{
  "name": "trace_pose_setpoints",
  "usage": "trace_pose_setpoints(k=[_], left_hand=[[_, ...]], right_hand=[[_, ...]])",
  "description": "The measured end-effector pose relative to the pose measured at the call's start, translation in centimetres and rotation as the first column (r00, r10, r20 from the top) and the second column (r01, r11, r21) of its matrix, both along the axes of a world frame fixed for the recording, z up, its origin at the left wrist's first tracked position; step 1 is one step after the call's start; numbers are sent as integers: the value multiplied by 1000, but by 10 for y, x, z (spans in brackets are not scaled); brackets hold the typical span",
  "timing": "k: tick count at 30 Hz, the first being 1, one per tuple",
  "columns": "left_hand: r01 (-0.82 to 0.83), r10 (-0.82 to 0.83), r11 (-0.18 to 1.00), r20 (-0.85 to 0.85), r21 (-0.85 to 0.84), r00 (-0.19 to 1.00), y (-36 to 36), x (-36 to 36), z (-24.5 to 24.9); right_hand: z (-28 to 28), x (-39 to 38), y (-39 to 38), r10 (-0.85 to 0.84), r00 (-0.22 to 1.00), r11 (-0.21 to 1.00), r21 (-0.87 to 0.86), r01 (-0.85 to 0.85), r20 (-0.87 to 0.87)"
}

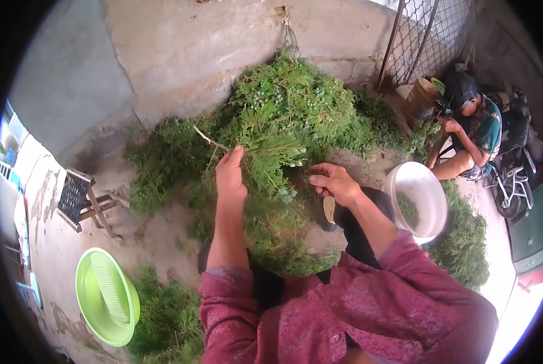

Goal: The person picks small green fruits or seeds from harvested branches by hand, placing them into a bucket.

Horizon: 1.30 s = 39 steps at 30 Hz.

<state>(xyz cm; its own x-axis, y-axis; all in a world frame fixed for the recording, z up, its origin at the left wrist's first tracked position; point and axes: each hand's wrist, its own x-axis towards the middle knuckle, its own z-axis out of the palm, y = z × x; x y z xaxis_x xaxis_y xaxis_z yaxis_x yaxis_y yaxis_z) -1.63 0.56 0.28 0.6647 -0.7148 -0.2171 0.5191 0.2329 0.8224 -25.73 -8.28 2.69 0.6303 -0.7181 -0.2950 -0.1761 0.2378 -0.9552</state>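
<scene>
Slanting down rightward from bare stem (208,139), leafy sprig (272,159), left hand (230,176) gripping it, right hand (337,184) grip unclear

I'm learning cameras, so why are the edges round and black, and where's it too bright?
Head view: a very wide lens probably shows its round rim; head view: glare whitens the ground at lower right.

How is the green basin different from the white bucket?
The basin is green; the bucket is white. The basin looks shallow; the bucket looks deeper. The basin has a ridged panel inside; the bucket shows no such panel, just green bits inside. Both are round and open on top.
</scene>
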Motion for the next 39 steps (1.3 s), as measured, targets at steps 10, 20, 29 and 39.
trace_pose_setpoints(k=[10,20,29,39], left_hand=[[48,-73,987,163,152,984,-11,-33,17],[-1,0,1000,147,7,989,-10,-21,11],[208,-207,977,30,-37,978,0,-29,19],[239,-234,970,98,-35,967,10,-24,13]], right_hand=[[2,23,8,-19,999,999,-25,20,31],[-10,-13,51,289,950,811,557,-179,-116],[3,-35,22,-11,941,899,415,-139,339],[23,-9,32,46,911,934,306,-185,410]])
